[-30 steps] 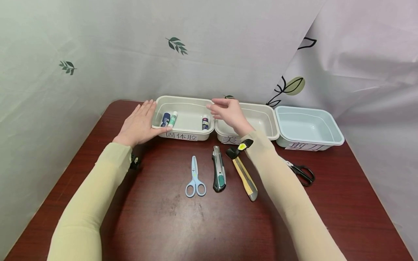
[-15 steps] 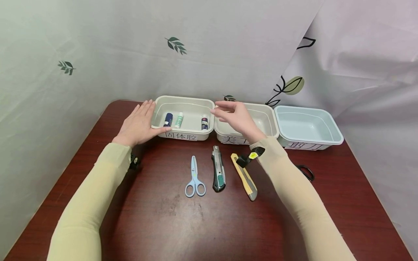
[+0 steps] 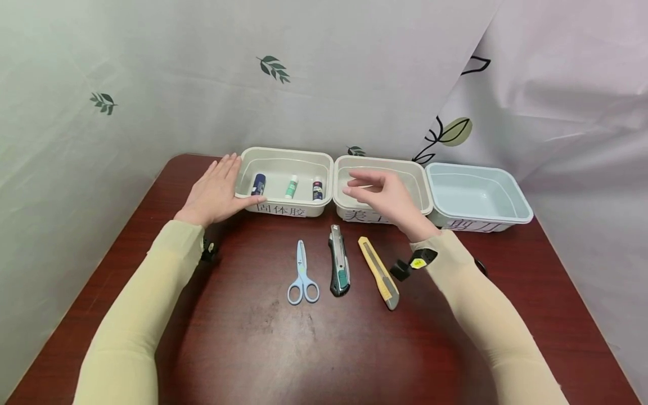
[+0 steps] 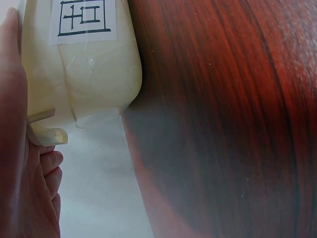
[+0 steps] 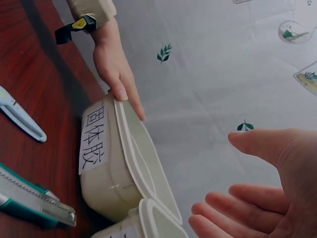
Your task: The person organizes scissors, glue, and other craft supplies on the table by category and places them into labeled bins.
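My left hand (image 3: 215, 188) rests on the left end of the cream bin (image 3: 288, 151), its fingers straight along the rim and its thumb over the front edge. Three glue sticks lie inside: a dark blue one (image 3: 259, 184), a green-and-white one (image 3: 291, 187) and a navy one with a label (image 3: 317, 190). Above the middle bin (image 3: 377, 161) hovers my right hand (image 3: 387, 198), holding nothing; the right wrist view shows its thumb (image 5: 255, 144) apart from loosely bent fingers. That view also has the left hand (image 5: 114, 64) touching the bin's far end.
On the table in front lie light-blue scissors (image 3: 302, 275), a black-and-green utility knife (image 3: 340, 261) and a yellow utility knife (image 3: 378, 273). A pale blue bin (image 3: 478, 194) stands at the right. Black scissors (image 3: 481, 266) are mostly hidden by the right sleeve. A curtain hangs behind.
My right hand has moved right and toward me, from the left bin's edge to over the middle bin. The green glue stick has rolled right, away from the blue one. My left hand stays put.
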